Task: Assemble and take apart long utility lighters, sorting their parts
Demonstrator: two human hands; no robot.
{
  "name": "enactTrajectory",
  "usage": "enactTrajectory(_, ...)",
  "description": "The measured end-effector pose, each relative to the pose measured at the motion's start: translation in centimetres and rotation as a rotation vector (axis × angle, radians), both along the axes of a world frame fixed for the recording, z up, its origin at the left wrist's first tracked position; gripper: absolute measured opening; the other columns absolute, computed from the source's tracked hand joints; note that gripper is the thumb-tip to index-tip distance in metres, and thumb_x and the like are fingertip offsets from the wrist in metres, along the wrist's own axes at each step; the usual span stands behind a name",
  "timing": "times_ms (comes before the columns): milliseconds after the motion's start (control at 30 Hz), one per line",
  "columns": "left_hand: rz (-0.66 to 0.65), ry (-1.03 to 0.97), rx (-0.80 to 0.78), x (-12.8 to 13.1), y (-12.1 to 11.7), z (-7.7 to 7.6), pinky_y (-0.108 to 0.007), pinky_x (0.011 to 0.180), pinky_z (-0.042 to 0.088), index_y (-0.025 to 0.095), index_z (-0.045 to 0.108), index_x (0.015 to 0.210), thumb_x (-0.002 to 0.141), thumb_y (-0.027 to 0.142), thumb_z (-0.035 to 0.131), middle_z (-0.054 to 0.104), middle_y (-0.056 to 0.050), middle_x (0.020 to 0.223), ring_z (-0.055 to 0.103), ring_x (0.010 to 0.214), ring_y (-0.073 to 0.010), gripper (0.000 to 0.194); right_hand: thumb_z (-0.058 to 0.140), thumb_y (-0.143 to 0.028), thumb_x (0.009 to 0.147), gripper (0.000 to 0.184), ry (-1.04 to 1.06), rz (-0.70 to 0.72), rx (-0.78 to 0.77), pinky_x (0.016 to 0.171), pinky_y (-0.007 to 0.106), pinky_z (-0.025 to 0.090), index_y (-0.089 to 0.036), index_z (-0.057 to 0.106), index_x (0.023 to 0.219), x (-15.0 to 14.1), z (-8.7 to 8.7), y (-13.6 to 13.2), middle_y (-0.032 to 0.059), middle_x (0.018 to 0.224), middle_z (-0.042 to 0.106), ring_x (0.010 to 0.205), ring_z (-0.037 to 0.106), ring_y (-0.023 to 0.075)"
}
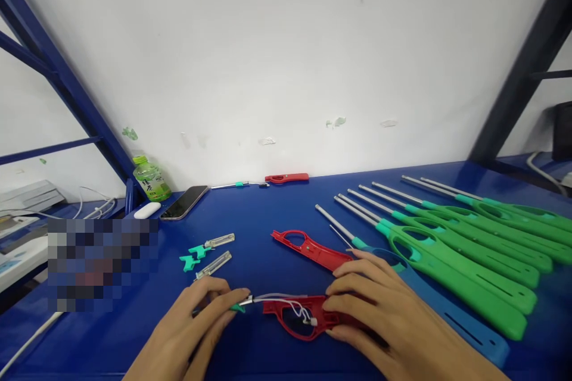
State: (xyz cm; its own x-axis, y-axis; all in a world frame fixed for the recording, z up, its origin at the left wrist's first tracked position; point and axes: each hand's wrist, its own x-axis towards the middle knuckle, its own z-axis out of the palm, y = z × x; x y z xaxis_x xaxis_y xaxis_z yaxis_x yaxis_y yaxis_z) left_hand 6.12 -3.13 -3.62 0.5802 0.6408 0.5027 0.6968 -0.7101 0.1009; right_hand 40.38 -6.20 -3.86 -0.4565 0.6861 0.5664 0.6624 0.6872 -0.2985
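My left hand (pixel 190 327) pinches a lighter nozzle, a metal tube with a green collar (pixel 238 308). Its far part is hidden by my fingers. White wires (pixel 292 303) run from the tube to a small connector at the red lighter handle half (pixel 319 308). Around that half's right end my right hand (pixel 379 309) is closed, with the shell's hollow side up. Just beyond lies another red handle half (pixel 319 251), apart from my fingers. Two clear fuel tanks (pixel 218 241) rest past my left hand, near green triggers (pixel 199 251).
A blue lighter (pixel 451 303) and several green lighters (pixel 465 271) lie on the right. Along the wall are a red handle part (pixel 286 178) and a metal nozzle (pixel 227 185). A phone (pixel 185 202), white case (pixel 147 210) and green bottle (pixel 152 180) stand back left. Blue posts flank the table.
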Motion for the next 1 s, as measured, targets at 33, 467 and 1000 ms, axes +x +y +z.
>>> enactTrajectory(33, 0.009, 0.000, -0.002, -0.1, 0.2, 0.0, -0.014, 0.099, 0.056, 0.038, 0.065, 0.143, 0.111, 0.039, 0.052, 0.072, -0.001, 0.125, 0.076, 0.112, -0.0136, 0.035, 0.073, -0.032, 0.102, 0.008, 0.003, 0.001, -0.004, 0.114, 0.036, 0.044, -0.029, 0.072, 0.109, 0.0, -0.1, 0.0, -0.0048, 0.106, 0.077, 0.110, 0.069, 0.0183)
enactTrajectory(467, 0.080, 0.012, -0.033, 0.9, 0.4, 0.4, -0.020, 0.097, 0.061, 0.038, 0.071, 0.136, 0.106, 0.048, 0.061, 0.074, 0.000, 0.126, 0.077, 0.113, -0.0158, 0.033, 0.074, -0.030, 0.102, 0.010, 0.043, -0.007, -0.090, 0.118, 0.035, 0.039, -0.031, 0.071, 0.112, -0.2, -0.8, -0.2, -0.0058, 0.106, 0.075, 0.110, 0.068, 0.0163)
enactTrajectory(1000, -0.031, -0.199, -0.123, 3.1, 0.1, 0.7, -0.017, 0.085, 0.060, 0.033, 0.067, 0.116, 0.109, 0.036, 0.061, 0.075, 0.003, 0.103, 0.077, 0.092, -0.0136, 0.010, 0.071, -0.030, 0.104, 0.012, 0.035, -0.008, -0.135, 0.117, 0.039, 0.042, -0.031, 0.074, 0.115, -0.1, -0.2, -0.2, -0.0035, 0.107, 0.076, 0.107, 0.070, 0.0179)
